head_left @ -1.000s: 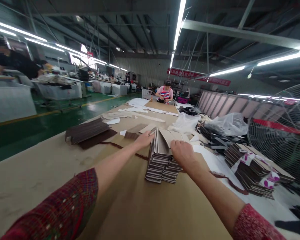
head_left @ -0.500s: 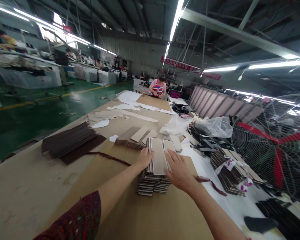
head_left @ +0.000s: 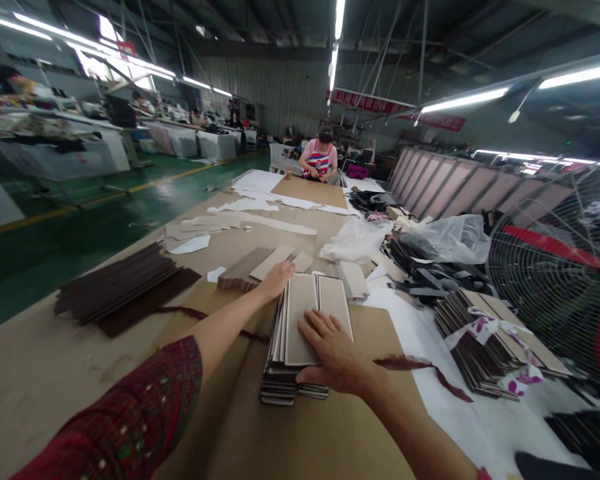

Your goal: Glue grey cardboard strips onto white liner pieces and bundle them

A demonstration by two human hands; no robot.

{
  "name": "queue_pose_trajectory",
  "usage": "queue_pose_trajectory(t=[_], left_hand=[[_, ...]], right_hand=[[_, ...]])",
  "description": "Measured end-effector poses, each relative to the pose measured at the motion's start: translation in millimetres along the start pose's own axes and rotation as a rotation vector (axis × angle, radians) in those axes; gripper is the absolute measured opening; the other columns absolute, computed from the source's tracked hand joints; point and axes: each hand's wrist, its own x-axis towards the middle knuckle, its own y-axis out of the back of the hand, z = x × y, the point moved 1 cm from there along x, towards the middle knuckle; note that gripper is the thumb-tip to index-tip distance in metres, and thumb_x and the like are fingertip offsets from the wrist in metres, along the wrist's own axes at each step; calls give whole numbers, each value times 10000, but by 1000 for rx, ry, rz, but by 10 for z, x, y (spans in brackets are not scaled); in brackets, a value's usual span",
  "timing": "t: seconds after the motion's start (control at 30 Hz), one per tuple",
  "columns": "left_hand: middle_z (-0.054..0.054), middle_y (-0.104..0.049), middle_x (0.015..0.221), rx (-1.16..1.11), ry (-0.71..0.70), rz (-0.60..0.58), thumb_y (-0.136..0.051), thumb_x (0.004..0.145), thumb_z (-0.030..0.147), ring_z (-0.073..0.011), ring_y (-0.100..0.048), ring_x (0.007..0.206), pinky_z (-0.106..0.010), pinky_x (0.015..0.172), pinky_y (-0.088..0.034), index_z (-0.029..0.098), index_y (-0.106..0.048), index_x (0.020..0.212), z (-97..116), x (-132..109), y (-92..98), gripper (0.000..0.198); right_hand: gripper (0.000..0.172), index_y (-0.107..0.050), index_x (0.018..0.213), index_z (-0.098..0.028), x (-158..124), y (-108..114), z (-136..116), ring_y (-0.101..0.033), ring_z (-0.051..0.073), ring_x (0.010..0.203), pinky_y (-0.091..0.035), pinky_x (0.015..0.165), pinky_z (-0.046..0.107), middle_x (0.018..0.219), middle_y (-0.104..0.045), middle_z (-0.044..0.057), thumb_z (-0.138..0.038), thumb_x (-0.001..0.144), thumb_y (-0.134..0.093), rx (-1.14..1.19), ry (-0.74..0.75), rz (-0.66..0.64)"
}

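The stack of grey board panels (head_left: pixel 305 310) sits mid-table on the brown work table (head_left: pixel 80 380), just this side of the loose panels (head_left: pixel 260 267). The right hand (head_left: pixel 333 357) lies flat on its near end, fingers spread and loose, gripping nothing. The left hand (head_left: pixel 276 280) reaches to the stack's far left corner; I can't tell whether its fingers grip. A pedestal fan (head_left: pixel 555 280) stands at the right.

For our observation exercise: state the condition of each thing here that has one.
Card stack, piled, top pieces lying flat.
Left hand, open, touching the card stack's far end.
Right hand, open, flat on the card stack.
Dark strips, fanned out on the table.
Plastic bag, crumpled.
Bundle, tied with patterned cloth.
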Motion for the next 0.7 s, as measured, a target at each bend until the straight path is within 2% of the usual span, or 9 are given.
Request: queue_pose_trajectory(t=[0.07, 0.17, 0.27, 0.3, 0.37, 0.43, 0.47, 0.53, 0.7], left_hand=[[-97, -673, 1161, -1, 13, -36, -467, 963, 564, -239, -611, 1129, -499, 1041, -420, 156, -644, 1088, -48, 124, -55, 462], [-106, -698, 1152, -8, 42, -78, -400, 971, 584, -252, -603, 1177, -459, 1074, -407, 152, -667, 1059, -107, 183, -130, 516], [-144, -643, 1301, -12, 94, -41, -370, 948, 606, -292, -470, 1355, -415, 1147, -334, 129, -640, 1178, -123, 119, -130, 595], [-159, -581, 1390, -18, 113, -16, -356, 945, 611, -295, -392, 1418, -413, 1175, -292, 119, -593, 1262, -120, 70, -118, 632], [-179, -405, 1545, -40, 155, 24, -329, 945, 627, -285, -256, 1492, -427, 1211, -215, 114, -449, 1415, -114, -68, -99, 706], [-180, -273, 1612, -69, 193, 29, -340, 937, 645, -283, -207, 1509, -441, 1219, -188, 131, -332, 1491, -115, -240, -115, 756], [-173, -246, 1623, -83, 208, 22, -364, 929, 649, -286, -211, 1507, -445, 1218, -194, 147, -298, 1509, -118, -326, -139, 770], [-145, -250, 1626, -108, 223, 3, -421, 914, 630, -286, -244, 1495, -440, 1211, -221, 189, -261, 1528, -126, -468, -204, 772], [-115, -291, 1602, -127, 190, 0, -473, 889, 507, -284, -240, 1487, -437, 1223, -197, 188, -254, 1532, -131, -561, -303, 750]], right_hand=[[1028, -257, 1564, -179, 37, -43, 12, -97, 344, 1515, -102, 1213, 562, 1641, -152, 179, -764, 790, -599, 9, 26, 16], [1057, -276, 1557, -164, 60, -55, 7, -101, 351, 1514, -94, 1211, 573, 1633, -170, 196, -795, 769, -590, 49, 42, 37], [1058, -290, 1553, -162, -15, -44, 121, -69, 335, 1520, -100, 1219, 553, 1643, -138, 182, -783, 760, -614, 154, 8, 131], [999, -290, 1553, -164, -55, -43, 215, -59, 316, 1523, -105, 1224, 536, 1649, -120, 167, -761, 806, -579, 214, -49, 209], [859, -268, 1559, -178, -129, -64, 476, -55, 269, 1528, -101, 1233, 503, 1658, -106, 129, -705, 906, -453, 401, -261, 391], [816, -221, 1568, -165, -153, -123, 754, -83, 262, 1527, -91, 1234, 504, 1654, -126, 131, -682, 948, -338, 594, -491, 499], [836, -204, 1568, -141, -138, -162, 863, -105, 278, 1523, -95, 1231, 518, 1646, -146, 151, -692, 948, -306, 665, -570, 504], [865, -209, 1558, -90, -61, -240, 979, -172, 308, 1508, -140, 1220, 536, 1622, -209, 196, -701, 949, -267, 736, -628, 467], [716, -246, 1550, -139, 159, -336, 820, -348, 228, 1448, -253, 1203, 427, 1573, -362, 137, -583, 989, -287, 825, -566, 431]])
